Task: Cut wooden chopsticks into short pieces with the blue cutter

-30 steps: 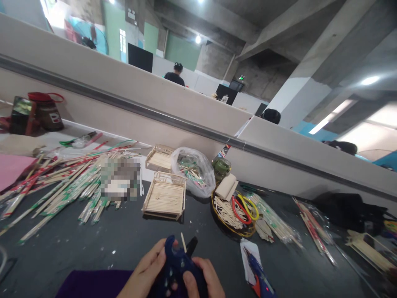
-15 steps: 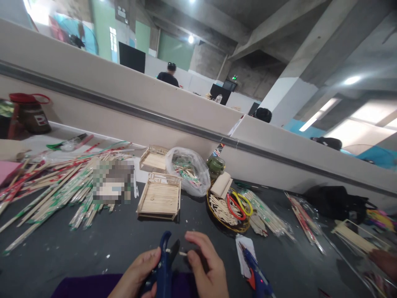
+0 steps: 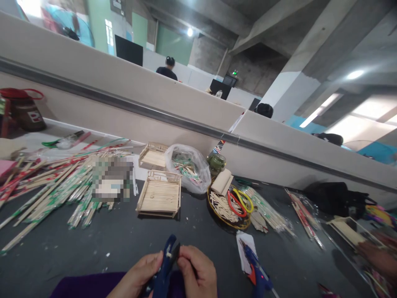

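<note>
1. Looking down, saw the dark table (image 3: 93,244) cut off by the lower edge of view; found bare room between its near side and the clutter behind.
2. Noted the chopstick pile (image 3: 46,194) running off the left edge, partly masked by a blurred patch.
3. Made out a wooden tray (image 3: 159,197) behind the open strip, well apart from both hands.
4. Caught the left hand (image 3: 136,279) closed round the blue cutter (image 3: 164,269) at bottom centre, wrist cropped.
5. Caught the right hand (image 3: 198,273) pinched narrow at the cutter's head; could not tell what the fingertips gripped.
6. Spotted a glue gun (image 3: 256,271) just to the right.
</note>
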A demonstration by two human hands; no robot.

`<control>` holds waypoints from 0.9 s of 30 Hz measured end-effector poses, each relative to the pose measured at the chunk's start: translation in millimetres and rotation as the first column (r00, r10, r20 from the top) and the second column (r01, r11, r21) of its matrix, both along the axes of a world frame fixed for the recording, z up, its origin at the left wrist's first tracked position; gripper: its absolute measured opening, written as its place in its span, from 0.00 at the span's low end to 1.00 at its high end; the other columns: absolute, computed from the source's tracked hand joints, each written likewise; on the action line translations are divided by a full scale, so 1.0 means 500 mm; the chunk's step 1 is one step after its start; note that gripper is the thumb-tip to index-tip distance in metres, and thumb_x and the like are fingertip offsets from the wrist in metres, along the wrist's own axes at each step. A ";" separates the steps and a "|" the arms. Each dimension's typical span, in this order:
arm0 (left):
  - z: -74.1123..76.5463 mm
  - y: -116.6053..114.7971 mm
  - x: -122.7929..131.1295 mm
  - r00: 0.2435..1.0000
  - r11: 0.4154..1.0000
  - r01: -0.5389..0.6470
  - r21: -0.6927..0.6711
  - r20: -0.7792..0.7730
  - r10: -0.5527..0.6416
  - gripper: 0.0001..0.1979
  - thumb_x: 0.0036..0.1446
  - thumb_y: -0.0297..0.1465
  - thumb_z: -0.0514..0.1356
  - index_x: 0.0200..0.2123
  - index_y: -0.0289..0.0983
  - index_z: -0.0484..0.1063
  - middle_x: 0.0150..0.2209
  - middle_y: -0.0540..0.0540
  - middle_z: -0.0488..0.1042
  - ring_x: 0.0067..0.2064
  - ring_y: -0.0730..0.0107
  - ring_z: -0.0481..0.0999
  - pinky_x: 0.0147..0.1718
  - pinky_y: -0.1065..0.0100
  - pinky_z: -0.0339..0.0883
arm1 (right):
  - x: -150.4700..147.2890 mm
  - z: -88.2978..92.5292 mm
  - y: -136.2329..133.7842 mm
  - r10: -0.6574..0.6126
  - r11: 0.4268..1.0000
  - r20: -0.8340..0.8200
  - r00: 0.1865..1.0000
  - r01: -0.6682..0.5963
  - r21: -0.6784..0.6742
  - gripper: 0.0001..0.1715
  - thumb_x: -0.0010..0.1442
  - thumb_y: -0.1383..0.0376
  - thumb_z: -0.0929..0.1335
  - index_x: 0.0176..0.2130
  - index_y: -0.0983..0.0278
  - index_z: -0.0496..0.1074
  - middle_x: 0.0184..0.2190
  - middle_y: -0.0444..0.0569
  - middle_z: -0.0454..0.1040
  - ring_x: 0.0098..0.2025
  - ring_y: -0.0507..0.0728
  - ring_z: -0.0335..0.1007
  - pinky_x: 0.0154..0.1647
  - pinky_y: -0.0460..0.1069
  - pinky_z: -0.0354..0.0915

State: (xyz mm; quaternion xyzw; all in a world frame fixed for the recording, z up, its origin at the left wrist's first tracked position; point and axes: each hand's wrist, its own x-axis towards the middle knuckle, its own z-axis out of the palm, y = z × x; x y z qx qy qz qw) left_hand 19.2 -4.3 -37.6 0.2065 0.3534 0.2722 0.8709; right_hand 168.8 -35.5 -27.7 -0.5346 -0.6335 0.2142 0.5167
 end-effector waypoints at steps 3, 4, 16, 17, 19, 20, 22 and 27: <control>0.000 0.003 -0.003 0.999 0.999 0.051 0.012 -0.021 -0.051 0.25 0.43 0.52 0.71 0.26 0.34 0.75 0.11 0.55 0.64 0.11 0.81 0.54 0.10 0.75 0.43 | -0.002 0.006 0.004 0.003 0.998 0.043 0.999 -0.005 0.055 0.22 0.70 0.56 0.60 0.29 0.60 0.72 0.21 0.41 0.68 0.24 0.52 0.65 0.27 0.46 0.57; -0.004 0.004 -0.003 0.998 0.998 0.052 0.021 -0.028 -0.052 0.25 0.44 0.52 0.70 0.26 0.34 0.75 0.12 0.55 0.64 0.12 0.81 0.55 0.10 0.75 0.44 | -0.004 0.009 0.005 -0.005 0.998 0.054 0.999 0.002 0.069 0.22 0.70 0.56 0.60 0.28 0.60 0.72 0.20 0.42 0.67 0.24 0.52 0.64 0.27 0.46 0.57; -0.020 -0.004 0.010 0.999 0.990 0.043 0.133 -0.018 -0.041 0.30 0.42 0.59 0.66 0.24 0.35 0.74 0.13 0.54 0.63 0.12 0.82 0.54 0.12 0.75 0.47 | -0.017 0.009 -0.002 -0.157 0.969 0.223 0.962 0.106 0.223 0.22 0.72 0.60 0.57 0.30 0.61 0.70 0.20 0.44 0.66 0.23 0.54 0.61 0.26 0.50 0.53; -0.019 -0.002 0.010 0.999 0.987 0.045 0.157 -0.023 -0.042 0.31 0.41 0.60 0.66 0.23 0.35 0.73 0.13 0.54 0.63 0.13 0.83 0.54 0.13 0.75 0.48 | -0.016 0.006 -0.003 -0.146 0.974 0.195 0.970 0.106 0.199 0.22 0.72 0.58 0.58 0.30 0.61 0.71 0.20 0.44 0.66 0.24 0.54 0.62 0.27 0.49 0.54; -0.020 0.003 0.008 0.998 0.976 0.011 0.218 -0.055 0.001 0.31 0.37 0.60 0.68 0.21 0.35 0.72 0.15 0.54 0.62 0.17 0.82 0.55 0.16 0.75 0.50 | -0.014 0.000 -0.005 -0.107 0.984 0.119 0.987 0.088 0.156 0.26 0.71 0.53 0.58 0.29 0.60 0.72 0.20 0.44 0.66 0.24 0.53 0.64 0.27 0.49 0.56; -0.022 0.006 0.007 0.997 0.969 -0.014 0.248 -0.075 0.034 0.32 0.34 0.60 0.69 0.20 0.35 0.71 0.17 0.54 0.61 0.19 0.81 0.55 0.18 0.74 0.51 | -0.013 -0.002 -0.006 -0.082 0.988 0.083 0.993 0.070 0.137 0.27 0.71 0.51 0.57 0.29 0.60 0.72 0.20 0.43 0.66 0.23 0.53 0.64 0.27 0.48 0.56; -0.027 0.012 0.006 0.992 0.956 -0.026 0.291 -0.107 0.059 0.33 0.30 0.60 0.70 0.17 0.34 0.70 0.18 0.54 0.59 0.22 0.79 0.54 0.21 0.73 0.51 | -0.010 -0.005 -0.007 -0.008 0.995 0.039 0.999 0.004 0.104 0.30 0.71 0.48 0.56 0.28 0.60 0.73 0.20 0.43 0.66 0.23 0.53 0.65 0.27 0.48 0.56; -0.036 0.018 0.004 0.993 0.954 0.039 0.297 -0.117 -0.004 0.34 0.28 0.61 0.69 0.16 0.34 0.69 0.17 0.56 0.55 0.23 0.78 0.50 0.22 0.72 0.47 | -0.006 -0.006 -0.006 0.069 0.996 0.010 0.998 -0.070 0.052 0.32 0.71 0.48 0.56 0.26 0.60 0.73 0.19 0.43 0.66 0.22 0.53 0.64 0.26 0.47 0.56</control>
